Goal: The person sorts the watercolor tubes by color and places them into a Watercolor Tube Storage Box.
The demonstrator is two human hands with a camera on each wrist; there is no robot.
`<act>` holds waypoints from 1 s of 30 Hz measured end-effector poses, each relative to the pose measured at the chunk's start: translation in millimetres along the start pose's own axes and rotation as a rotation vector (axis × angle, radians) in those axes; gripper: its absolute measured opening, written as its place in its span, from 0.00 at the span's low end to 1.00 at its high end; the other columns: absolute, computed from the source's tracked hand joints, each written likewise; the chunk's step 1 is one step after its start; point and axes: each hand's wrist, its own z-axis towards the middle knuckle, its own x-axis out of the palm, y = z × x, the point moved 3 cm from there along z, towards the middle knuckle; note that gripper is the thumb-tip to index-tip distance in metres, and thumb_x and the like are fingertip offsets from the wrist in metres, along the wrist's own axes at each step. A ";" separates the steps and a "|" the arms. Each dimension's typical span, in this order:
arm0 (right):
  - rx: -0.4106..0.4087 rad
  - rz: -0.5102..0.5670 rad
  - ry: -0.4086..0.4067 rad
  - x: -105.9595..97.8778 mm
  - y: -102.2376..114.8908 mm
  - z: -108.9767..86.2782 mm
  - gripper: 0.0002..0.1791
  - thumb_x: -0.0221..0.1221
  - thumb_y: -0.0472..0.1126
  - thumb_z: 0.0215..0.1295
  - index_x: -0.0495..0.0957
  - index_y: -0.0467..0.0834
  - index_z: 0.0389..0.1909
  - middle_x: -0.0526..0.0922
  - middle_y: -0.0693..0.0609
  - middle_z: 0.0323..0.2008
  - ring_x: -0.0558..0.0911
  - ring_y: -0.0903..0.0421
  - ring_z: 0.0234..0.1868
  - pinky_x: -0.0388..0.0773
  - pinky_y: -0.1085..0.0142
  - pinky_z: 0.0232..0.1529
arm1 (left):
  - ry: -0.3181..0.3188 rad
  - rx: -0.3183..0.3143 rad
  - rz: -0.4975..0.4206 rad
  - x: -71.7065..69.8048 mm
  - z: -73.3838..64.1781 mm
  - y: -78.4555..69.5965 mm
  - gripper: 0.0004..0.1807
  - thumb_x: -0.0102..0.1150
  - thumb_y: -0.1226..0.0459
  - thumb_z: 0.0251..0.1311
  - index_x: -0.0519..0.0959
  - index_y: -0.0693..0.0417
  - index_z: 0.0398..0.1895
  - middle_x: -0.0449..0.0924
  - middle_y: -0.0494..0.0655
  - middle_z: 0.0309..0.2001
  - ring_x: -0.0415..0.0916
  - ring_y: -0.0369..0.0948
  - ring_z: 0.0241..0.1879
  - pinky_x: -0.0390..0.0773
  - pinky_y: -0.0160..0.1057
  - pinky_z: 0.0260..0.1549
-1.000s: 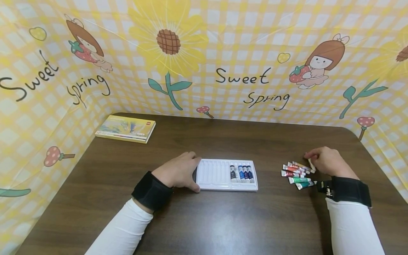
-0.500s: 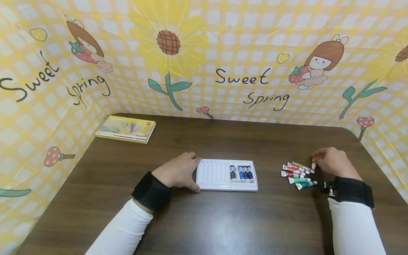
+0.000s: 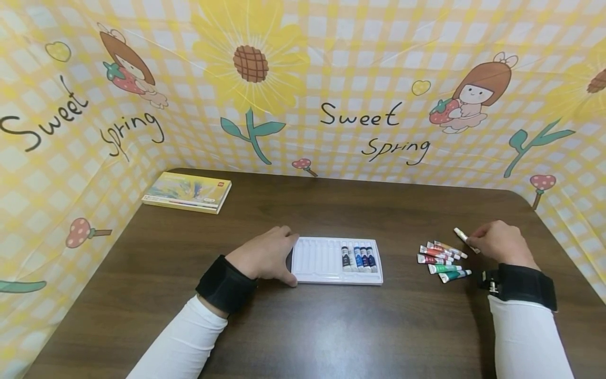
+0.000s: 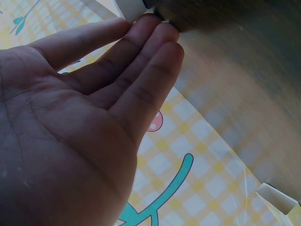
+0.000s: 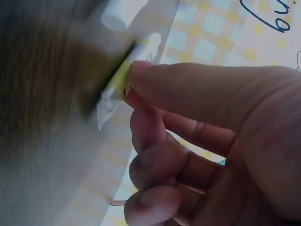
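Fingers (image 5: 153, 165) of both hands are engaged over the brown surface (image 3: 322, 326): the left hand (image 3: 265, 252), placed as it was half a second ago, grips the left end of the white tray (image 3: 314, 258), whose right part carries several tubes (image 3: 358, 259); the right hand (image 3: 501, 242), near a cluster of coloured tubes (image 3: 434, 259), pinches one pale tube (image 5: 123, 77) with a yellow label, which now slants, showing more of its length than half a second earlier
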 end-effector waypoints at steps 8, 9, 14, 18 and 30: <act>-0.006 0.021 0.008 3.4 6.2 1.1 0.17 0.62 0.38 0.71 0.82 0.26 0.48 0.84 0.35 0.34 0.79 0.43 0.34 0.73 0.60 0.31 | -0.011 0.020 0.009 -0.4 0.1 0.5 0.53 0.84 0.51 0.48 0.70 0.66 0.74 0.73 0.61 0.69 0.70 0.55 0.69 0.74 0.54 0.69; -0.014 0.022 0.006 4.0 7.0 1.3 0.17 0.62 0.37 0.71 0.81 0.25 0.49 0.84 0.34 0.35 0.79 0.43 0.34 0.74 0.59 0.31 | -0.011 0.020 0.009 -0.4 0.1 0.5 0.53 0.84 0.51 0.48 0.70 0.66 0.74 0.73 0.61 0.69 0.70 0.55 0.69 0.74 0.54 0.69; -0.022 0.030 0.001 6.4 10.1 2.3 0.17 0.60 0.34 0.72 0.79 0.24 0.53 0.84 0.29 0.41 0.79 0.41 0.36 0.78 0.56 0.35 | -0.011 0.020 0.012 -0.3 -0.1 0.4 0.53 0.84 0.51 0.48 0.70 0.66 0.74 0.72 0.61 0.70 0.70 0.55 0.70 0.74 0.54 0.69; -0.024 0.030 0.000 6.8 11.0 2.6 0.17 0.61 0.34 0.71 0.79 0.24 0.52 0.84 0.28 0.41 0.79 0.40 0.36 0.78 0.55 0.35 | -0.013 0.017 0.013 -0.2 -0.3 0.4 0.52 0.84 0.51 0.48 0.70 0.66 0.74 0.72 0.61 0.70 0.70 0.55 0.70 0.74 0.54 0.69; -0.017 0.018 -0.022 7.0 11.5 3.3 0.17 0.62 0.35 0.69 0.81 0.24 0.50 0.85 0.27 0.42 0.81 0.38 0.38 0.80 0.48 0.38 | -0.015 0.019 0.010 -0.6 -1.2 0.0 0.52 0.84 0.51 0.48 0.71 0.66 0.73 0.73 0.61 0.70 0.70 0.55 0.69 0.74 0.54 0.69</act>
